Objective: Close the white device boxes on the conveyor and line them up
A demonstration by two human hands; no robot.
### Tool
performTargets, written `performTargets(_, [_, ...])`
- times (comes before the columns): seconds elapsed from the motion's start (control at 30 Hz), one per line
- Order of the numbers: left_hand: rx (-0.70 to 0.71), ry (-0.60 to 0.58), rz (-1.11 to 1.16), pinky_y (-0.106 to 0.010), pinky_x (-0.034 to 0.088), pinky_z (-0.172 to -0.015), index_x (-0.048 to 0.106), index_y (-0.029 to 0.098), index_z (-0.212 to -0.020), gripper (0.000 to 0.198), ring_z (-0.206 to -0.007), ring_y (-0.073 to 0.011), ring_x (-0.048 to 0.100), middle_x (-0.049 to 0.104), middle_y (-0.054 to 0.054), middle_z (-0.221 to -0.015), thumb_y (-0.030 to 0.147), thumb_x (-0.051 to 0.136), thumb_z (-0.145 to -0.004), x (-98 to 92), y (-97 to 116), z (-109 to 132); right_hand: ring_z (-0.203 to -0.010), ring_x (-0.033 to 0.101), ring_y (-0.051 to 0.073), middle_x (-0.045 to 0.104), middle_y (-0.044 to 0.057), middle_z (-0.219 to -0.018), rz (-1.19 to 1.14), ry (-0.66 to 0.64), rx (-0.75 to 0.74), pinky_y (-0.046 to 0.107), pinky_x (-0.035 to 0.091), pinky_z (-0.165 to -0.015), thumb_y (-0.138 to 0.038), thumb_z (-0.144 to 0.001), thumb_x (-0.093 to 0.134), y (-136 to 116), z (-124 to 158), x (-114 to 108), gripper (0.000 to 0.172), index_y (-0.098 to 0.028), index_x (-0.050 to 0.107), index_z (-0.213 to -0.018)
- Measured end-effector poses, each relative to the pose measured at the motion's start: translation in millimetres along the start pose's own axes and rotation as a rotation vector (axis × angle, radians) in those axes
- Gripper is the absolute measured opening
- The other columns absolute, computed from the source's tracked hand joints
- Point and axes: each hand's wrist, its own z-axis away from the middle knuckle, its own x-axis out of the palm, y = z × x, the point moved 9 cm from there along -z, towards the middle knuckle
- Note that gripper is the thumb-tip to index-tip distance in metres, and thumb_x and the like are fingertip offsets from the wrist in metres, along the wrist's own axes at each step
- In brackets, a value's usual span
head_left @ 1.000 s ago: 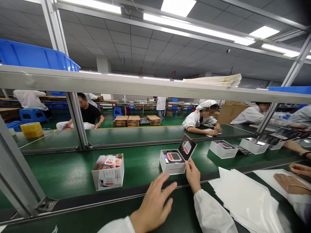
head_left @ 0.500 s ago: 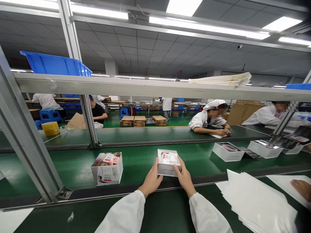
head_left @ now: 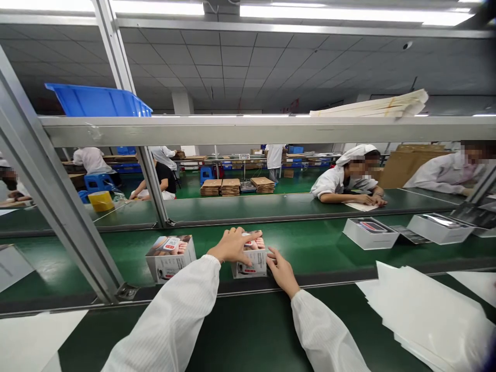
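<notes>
A printed white carton stands on the green belt in front of me, with a picture on its top. My left hand grips it from the left, fingers across the top and thumb down the front face. At its right edge is my right hand, fingers apart and slightly bent, fingertips at or very near the side. To the left, apart from both hands, stands a similar printed carton.
Opened white boxes lie on the belt at right. White sheets are stacked at front right. A metal post rises at left, and an overhead shelf carries a blue bin. A co-worker leans over the far bench.
The carton has been turned so its picture faces up and its printed side faces me. My left hand has shifted onto its top; the right hand has loosened beside it. The view has shifted slightly.
</notes>
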Motion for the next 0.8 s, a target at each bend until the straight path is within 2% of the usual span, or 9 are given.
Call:
performTargets(0.13, [-0.054, -0.045, -0.019, -0.046, 0.037, -0.092, 0.018, 0.044, -0.153, 0.106, -0.116, -0.0374, 0.046, 0.045, -0.013, -0.132, 0.07, 0.074, -0.066, 8.0, -11.7, 0.5, -0.099, 0.068, 0.024, 0.072, 0.008, -0.111, 0.076, -0.002, -0.134, 0.039, 0.052, -0.089, -0.038, -0.089, 0.045, -21.0, 16.6, -2.0, 0.038, -0.021, 0.068, -0.114])
performTargets(0.27, [-0.051, -0.053, -0.028, -0.045, 0.037, -0.092, 0.018, 0.045, -0.152, 0.106, -0.115, -0.037, 0.047, 0.046, -0.013, -0.132, 0.07, 0.074, -0.065, 7.5, -16.1, 1.2, -0.098, 0.068, 0.023, 0.074, 0.007, -0.105, 0.081, 0.048, -0.191, 0.038, 0.052, -0.089, -0.034, -0.091, 0.043, -35.3, 33.1, -8.6, 0.034, -0.022, 0.072, -0.104])
performTargets(0.4, [-0.061, -0.071, -0.03, -0.046, 0.038, -0.094, 0.018, 0.045, -0.152, 0.104, -0.117, -0.0363, 0.047, 0.046, -0.013, -0.134, 0.069, 0.074, -0.068, 6.1, -27.6, 6.9, -0.096, 0.068, 0.023, 0.074, 0.008, -0.1, 0.06, 0.047, -0.219, 0.037, 0.052, -0.089, -0.032, -0.091, 0.045, -42.7, 51.9, -6.7, 0.032, -0.022, 0.073, -0.1])
performTargets(0.5, [-0.086, -0.036, -0.069, -0.055, 0.03, -0.104, 0.021, 0.04, -0.153, 0.106, -0.128, -0.0403, 0.04, 0.041, -0.015, -0.144, 0.065, 0.078, -0.067, 2.3, -27.4, 19.3, -0.097, 0.067, 0.024, 0.074, 0.008, -0.101, 0.052, 0.037, -0.223, 0.039, 0.052, -0.089, -0.033, -0.091, 0.046, -48.4, 63.8, -2.5, 0.031, -0.022, 0.074, -0.101])
performTargets(0.57, [-0.091, 0.105, -0.126, -0.063, 0.017, -0.11, 0.024, 0.038, -0.153, 0.109, -0.14, -0.0451, 0.025, 0.029, -0.015, -0.154, 0.058, 0.083, -0.064, -4.1, -11.2, 31.6, -0.096, 0.067, 0.025, 0.074, 0.008, -0.1, 0.044, 0.022, -0.209, 0.039, 0.051, -0.089, -0.033, -0.091, 0.048, -52.5, 69.9, 0.7, 0.029, -0.024, 0.075, -0.1])
performTargets(0.6, [-0.079, 0.215, -0.148, -0.064, 0.012, -0.111, 0.026, 0.037, -0.153, 0.108, -0.143, -0.0461, 0.016, 0.022, -0.014, -0.158, 0.054, 0.085, -0.064, -6.2, 3.0, 39.5, -0.096, 0.067, 0.025, 0.074, 0.008, -0.099, 0.034, 0.012, -0.2, 0.04, 0.051, -0.089, -0.033, -0.091, 0.05, -54.6, 72.2, 2.2, 0.028, -0.024, 0.075, -0.099])
performTargets(0.67, [0.002, 0.412, -0.135, -0.063, 0.014, -0.113, 0.028, 0.038, -0.152, 0.092, -0.146, -0.0434, 0.011, 0.015, -0.011, -0.162, 0.04, 0.079, -0.076, 4.4, 40.0, 56.9, -0.092, 0.068, 0.025, 0.074, 0.008, -0.096, -0.013, 0.006, -0.171, 0.039, 0.051, -0.087, -0.033, -0.091, 0.051, -56.9, 74.6, 3.6, 0.026, -0.024, 0.075, -0.096])
performTargets(0.73, [0.146, 0.508, -0.067, -0.056, 0.025, -0.114, 0.02, 0.038, -0.154, 0.082, -0.145, -0.0378, 0.021, 0.018, -0.008, -0.161, 0.031, 0.066, -0.087, 38.6, 78.0, 69.9, -0.086, 0.069, 0.025, 0.074, 0.008, -0.091, -0.099, 0.033, -0.135, 0.037, 0.053, -0.081, -0.034, -0.091, 0.051, -55.3, 73.7, 2.4, 0.027, -0.022, 0.075, -0.093])
performTargets(0.8, [0.286, 0.55, 0.018, -0.044, 0.04, -0.109, 0.002, 0.034, -0.156, 0.085, -0.138, -0.0321, 0.04, 0.035, -0.007, -0.155, 0.031, 0.059, -0.092, 82.2, 106.7, 75.9, -0.082, 0.069, 0.024, 0.074, 0.008, -0.087, -0.159, 0.079, -0.136, 0.035, 0.053, -0.076, -0.033, -0.09, 0.051, -52.5, 71.2, -0.2, 0.027, -0.021, 0.075, -0.091])
